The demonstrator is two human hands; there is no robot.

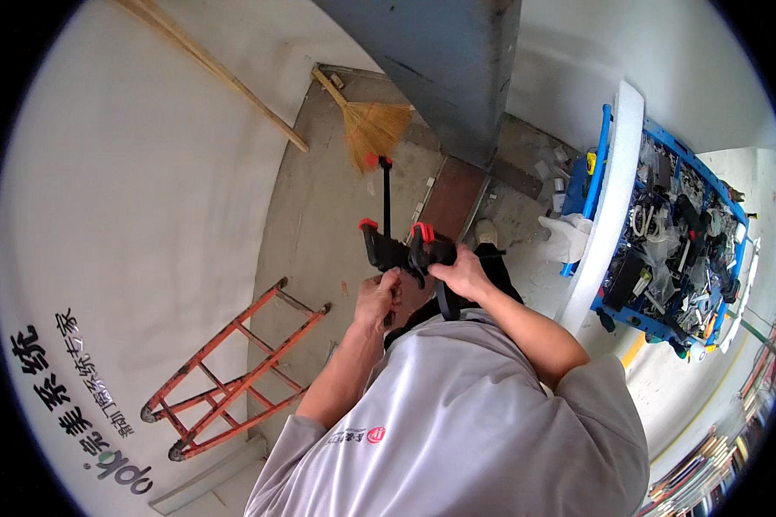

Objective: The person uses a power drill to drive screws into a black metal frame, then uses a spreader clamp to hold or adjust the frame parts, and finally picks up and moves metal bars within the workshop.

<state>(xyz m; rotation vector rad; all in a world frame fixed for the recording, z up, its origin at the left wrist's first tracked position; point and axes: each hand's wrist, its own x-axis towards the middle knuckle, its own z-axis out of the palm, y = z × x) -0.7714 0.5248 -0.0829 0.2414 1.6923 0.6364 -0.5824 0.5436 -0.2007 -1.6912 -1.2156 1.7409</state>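
Observation:
Two black bar clamps with red pads are in front of my waist. The left clamp (386, 250) has its long bar reaching away from me, with a red-tipped end near the broom. The right clamp (435, 248) sits beside it, its bar hanging down by my belly. My left hand (376, 298) is closed, fingers curled at the lower end of the left clamp; its grip is partly hidden. My right hand (464, 274) is wrapped round the body of the right clamp. Whether the two clamps touch each other I cannot tell.
A straw broom (375, 129) lies ahead, near a wooden pole (224, 77). An orange ladder (233, 370) leans at left. A grey metal column (444, 69) rises in front. To the right, a blue cart (647, 323) carries jumbled tools and hardware, with a white glove (566, 239) at its side.

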